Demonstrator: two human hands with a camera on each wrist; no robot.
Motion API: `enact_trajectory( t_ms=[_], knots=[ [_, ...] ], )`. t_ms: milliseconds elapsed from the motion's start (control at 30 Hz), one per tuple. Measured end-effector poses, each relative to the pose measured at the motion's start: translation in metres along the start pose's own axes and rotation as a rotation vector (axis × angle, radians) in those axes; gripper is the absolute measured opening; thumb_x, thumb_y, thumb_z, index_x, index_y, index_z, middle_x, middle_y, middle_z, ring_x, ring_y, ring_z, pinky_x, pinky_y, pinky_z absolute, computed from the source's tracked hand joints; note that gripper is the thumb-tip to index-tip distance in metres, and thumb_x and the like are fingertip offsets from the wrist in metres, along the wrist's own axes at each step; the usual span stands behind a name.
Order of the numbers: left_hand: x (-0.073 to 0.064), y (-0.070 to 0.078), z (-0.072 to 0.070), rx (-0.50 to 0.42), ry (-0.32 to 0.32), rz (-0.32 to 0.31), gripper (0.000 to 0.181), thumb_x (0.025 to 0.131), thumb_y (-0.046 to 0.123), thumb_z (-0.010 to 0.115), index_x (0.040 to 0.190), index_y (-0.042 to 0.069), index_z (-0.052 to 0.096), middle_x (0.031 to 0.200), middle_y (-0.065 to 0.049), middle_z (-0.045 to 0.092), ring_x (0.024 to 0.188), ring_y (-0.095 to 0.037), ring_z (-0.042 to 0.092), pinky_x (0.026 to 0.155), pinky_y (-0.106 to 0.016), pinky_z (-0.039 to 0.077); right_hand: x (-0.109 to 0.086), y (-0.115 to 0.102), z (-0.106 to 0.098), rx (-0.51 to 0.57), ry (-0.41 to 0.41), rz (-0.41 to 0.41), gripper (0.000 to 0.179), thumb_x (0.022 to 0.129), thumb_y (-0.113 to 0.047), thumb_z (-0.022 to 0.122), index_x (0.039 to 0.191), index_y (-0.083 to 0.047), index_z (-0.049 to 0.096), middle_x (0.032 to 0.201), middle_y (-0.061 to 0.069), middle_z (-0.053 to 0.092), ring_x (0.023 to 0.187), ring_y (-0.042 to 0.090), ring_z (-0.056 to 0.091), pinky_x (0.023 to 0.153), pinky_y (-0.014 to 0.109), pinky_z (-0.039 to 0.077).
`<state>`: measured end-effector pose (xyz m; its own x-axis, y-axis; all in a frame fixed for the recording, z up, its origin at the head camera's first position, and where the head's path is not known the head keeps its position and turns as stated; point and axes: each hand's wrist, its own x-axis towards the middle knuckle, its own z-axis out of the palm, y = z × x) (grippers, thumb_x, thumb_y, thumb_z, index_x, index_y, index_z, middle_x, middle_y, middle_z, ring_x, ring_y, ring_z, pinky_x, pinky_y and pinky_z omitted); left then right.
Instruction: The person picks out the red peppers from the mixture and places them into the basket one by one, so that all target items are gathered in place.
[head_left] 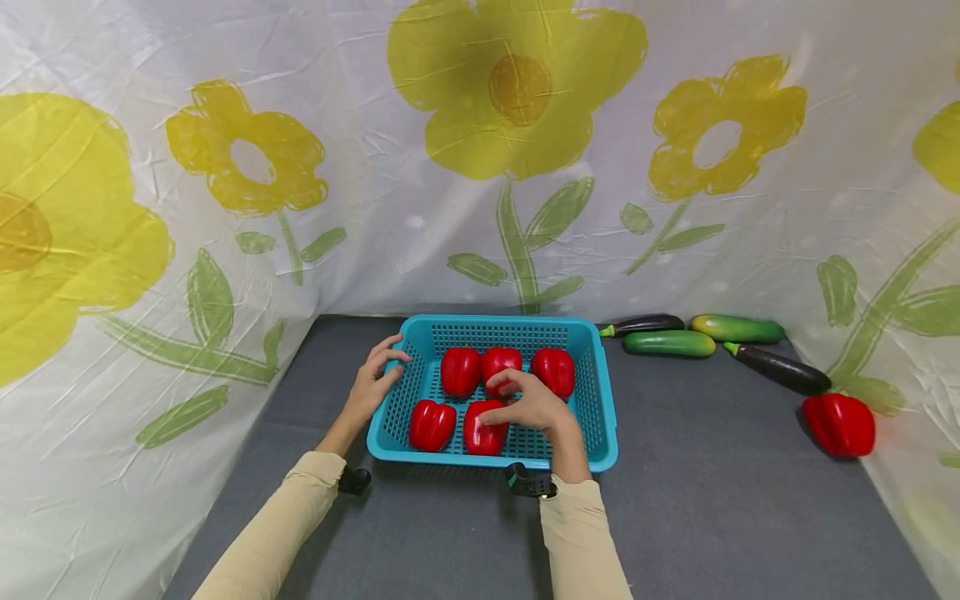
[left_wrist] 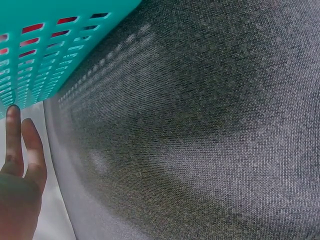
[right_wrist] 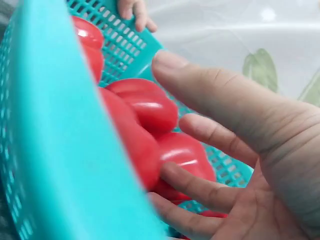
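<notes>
A blue plastic basket [head_left: 491, 457] with slotted walls holds several red bell peppers, among them a front-left pepper [head_left: 432, 426] and a back-right pepper [head_left: 553, 372]. My left hand [head_left: 369, 385] is at the basket's left rim, fingers loosely spread; in the left wrist view two fingers [left_wrist: 14, 132] reach up beside the outer wall. Over the peppers hovers my right hand [head_left: 534, 406], thumb and fingers parted, above the front-middle pepper [head_left: 483, 437]. Nothing is between them. In the right wrist view its fingertips come near a pepper [right_wrist: 187, 162]; whether they touch it I cannot tell.
Right of the basket lie two eggplants, one at the back [head_left: 645, 325] and one farther right [head_left: 780, 369], and two green cucumber-like vegetables [head_left: 669, 343]. Another red bell pepper [head_left: 838, 425] sits at the right edge of the dark table [head_left: 712, 500]. A flowered curtain [head_left: 360, 208] hangs behind.
</notes>
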<state>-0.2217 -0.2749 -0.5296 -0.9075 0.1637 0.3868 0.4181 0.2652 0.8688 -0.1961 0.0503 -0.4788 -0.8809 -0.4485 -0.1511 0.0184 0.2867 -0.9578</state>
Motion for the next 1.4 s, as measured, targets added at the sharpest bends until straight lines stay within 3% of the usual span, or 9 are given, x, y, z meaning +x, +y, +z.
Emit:
enact_trajectory(
  t_ms=[200, 500, 767, 1100, 1200, 1400],
  knots=[
    [0.0, -0.001, 0.0, 0.021, -0.004, -0.004, 0.018, 0.101, -0.008, 0.049, 0.114, -0.013, 0.061, 0.155, -0.031, 0.03, 0.141, -0.048, 0.027, 0.098, -0.071, 0.033, -0.005, -0.009, -0.011, 0.027, -0.035, -0.034, 0.07, 0.082, -0.013, 0.084, 0.142, -0.004, 0.05, 0.138, 0.025, 0.05, 0.127, 0.045, 0.046, 0.086, 0.055, 0.053],
    [-0.001, -0.005, 0.0, 0.033, 0.008, 0.045, 0.019, 0.102, 0.007, 0.052, 0.112, -0.002, 0.065, 0.154, -0.024, 0.036, 0.138, -0.041, 0.032, 0.096, -0.066, 0.036, -0.009, -0.014, -0.029, 0.038, -0.073, -0.052, 0.077, 0.083, -0.018, 0.084, 0.148, -0.004, 0.044, 0.142, 0.025, 0.046, 0.129, 0.047, 0.044, 0.087, 0.052, 0.054],
    [0.001, 0.033, 0.001, 0.018, -0.017, 0.005, 0.015, 0.098, -0.012, 0.049, 0.109, -0.018, 0.058, 0.149, -0.039, 0.031, 0.137, -0.055, 0.027, 0.095, -0.076, 0.031, -0.014, -0.01, -0.044, 0.058, -0.083, -0.068, 0.072, 0.088, -0.018, 0.08, 0.148, -0.002, 0.044, 0.145, 0.026, 0.044, 0.13, 0.05, 0.042, 0.09, 0.052, 0.052],
    [0.001, 0.005, 0.002, 0.033, -0.004, 0.002, 0.019, 0.101, -0.009, 0.048, 0.114, -0.014, 0.061, 0.155, -0.032, 0.03, 0.143, -0.048, 0.025, 0.102, -0.074, 0.025, -0.02, -0.003, -0.066, 0.079, -0.04, -0.205, 0.049, 0.095, -0.005, 0.071, 0.141, 0.002, 0.053, 0.138, 0.029, 0.052, 0.124, 0.046, 0.052, 0.09, 0.043, 0.053],
    [0.0, 0.003, 0.001, 0.026, -0.001, -0.001, 0.019, 0.101, -0.007, 0.049, 0.114, -0.013, 0.062, 0.155, -0.03, 0.031, 0.143, -0.046, 0.025, 0.102, -0.072, 0.025, -0.023, -0.001, -0.072, 0.086, -0.028, -0.217, 0.045, 0.096, -0.003, 0.07, 0.138, 0.002, 0.056, 0.135, 0.025, 0.056, 0.121, 0.047, 0.055, 0.092, 0.05, 0.051],
    [0.0, 0.003, 0.0, 0.034, 0.0, 0.005, 0.019, 0.101, -0.008, 0.049, 0.114, -0.012, 0.062, 0.156, -0.029, 0.032, 0.143, -0.046, 0.026, 0.103, -0.073, 0.024, -0.028, 0.001, -0.081, 0.059, 0.026, -0.237, 0.033, 0.096, -0.006, 0.071, 0.128, -0.001, 0.064, 0.123, 0.015, 0.064, 0.112, 0.037, 0.063, 0.093, 0.059, 0.048]
  ],
)
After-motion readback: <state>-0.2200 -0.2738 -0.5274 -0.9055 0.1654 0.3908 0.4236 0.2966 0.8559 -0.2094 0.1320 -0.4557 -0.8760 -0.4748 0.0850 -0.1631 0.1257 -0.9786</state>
